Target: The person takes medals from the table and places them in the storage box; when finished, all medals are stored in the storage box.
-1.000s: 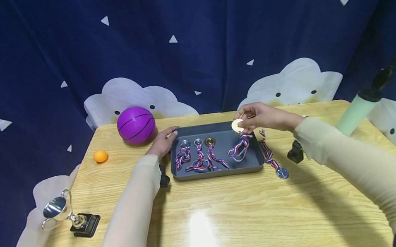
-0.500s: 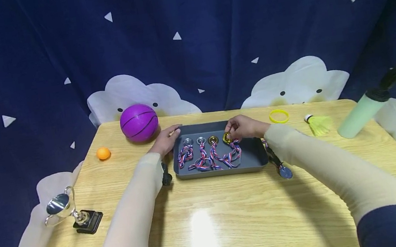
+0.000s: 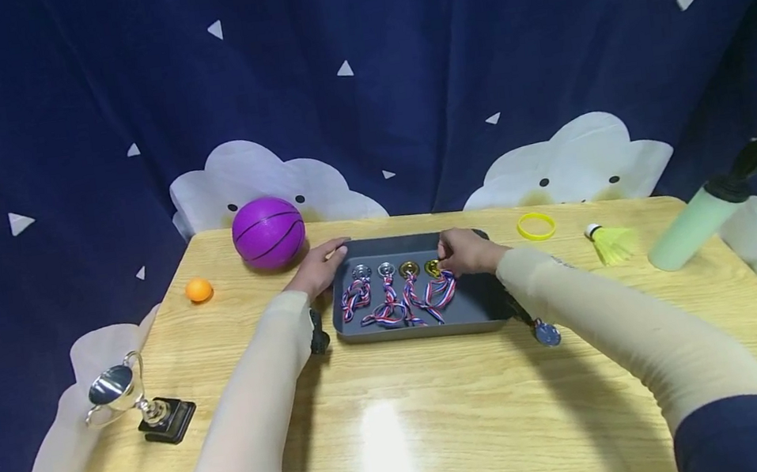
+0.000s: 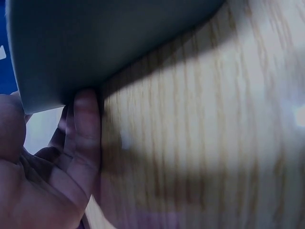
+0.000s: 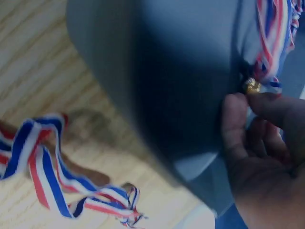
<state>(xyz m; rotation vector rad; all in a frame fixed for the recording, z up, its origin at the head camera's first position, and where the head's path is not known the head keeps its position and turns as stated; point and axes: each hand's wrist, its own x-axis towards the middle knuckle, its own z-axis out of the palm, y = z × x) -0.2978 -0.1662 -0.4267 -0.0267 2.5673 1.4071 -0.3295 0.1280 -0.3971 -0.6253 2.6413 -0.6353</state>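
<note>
A dark grey tray [image 3: 423, 332] sits on the table. My left hand [image 3: 314, 271] grips its left edge near the back corner; the left wrist view shows the thumb and fingers [image 4: 86, 119] on either side of the tray wall. Inside the tray, my right hand [image 3: 468, 251] pinches a gold medal [image 3: 432, 268] at its rim, thumb and index finger together in the right wrist view. To its left lie two silver medals, the nearer one [image 3: 386, 270] and the outer one [image 3: 361, 272], plus a bronze-gold medal [image 3: 409, 268]. All have red, white and blue ribbons.
Another silver medal [image 3: 546, 333] lies on the table right of the tray, its ribbon [image 5: 50, 181] crumpled. Behind are a purple basketball [image 3: 268, 233], yellow wristband [image 3: 536, 225], shuttlecock [image 3: 612, 243] and green bottle [image 3: 696, 226]. An orange ball [image 3: 198, 290] and trophy cup [image 3: 137, 399] stand left.
My right hand has lowered the gold medal from above the tray onto its floor, right of the others, and shifted slightly. My left hand stays on the tray edge.
</note>
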